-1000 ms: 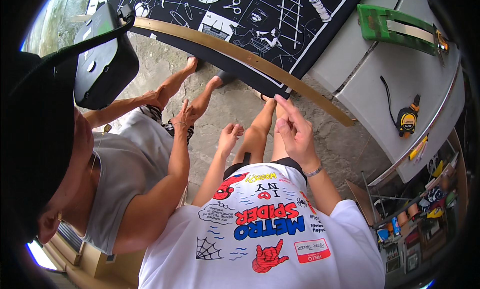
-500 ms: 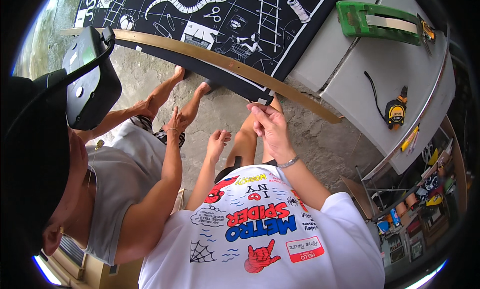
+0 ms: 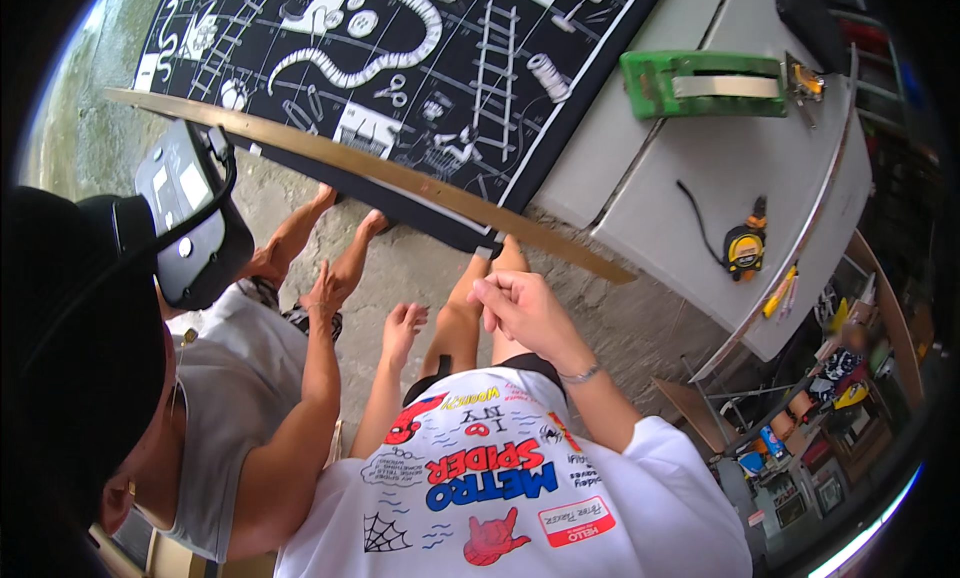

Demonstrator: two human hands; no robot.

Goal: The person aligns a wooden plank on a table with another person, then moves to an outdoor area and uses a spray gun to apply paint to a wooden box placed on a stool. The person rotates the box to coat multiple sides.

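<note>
My right hand (image 3: pixel 528 316) is raised in front of my shirt with its fingers curled and the thumb pressed in. Whatever is between the fingertips, if anything, is hidden. Left of it, my left hand (image 3: pixel 404 330) hovers with loosely bent fingers apart, nothing visible in it. Just beyond the right fingertips is a small pale tab (image 3: pixel 484 252) at the near corner of a black cloth (image 3: pixel 370 103) printed with white drawings. A long, straight brown-gold strip (image 3: pixel 425 188) lies along the cloth's near edge and juts past its right corner.
A person in a grey top (image 3: pixel 240 378) and dark cap stands close on my left. Right of the cloth, a grey tabletop (image 3: pixel 690 183) carries a green block-like tool (image 3: pixel 640 86), a yellow-black tape measure (image 3: pixel 743 250) and a yellow-handled tool (image 3: pixel 780 293). Cluttered shelves (image 3: pixel 830 418) stand beyond.
My right hand has drawn back from the cloth's corner, where its fingertips were at the small tab. My view has shifted, showing more of the cloth. The left hand stays loosely bent.
</note>
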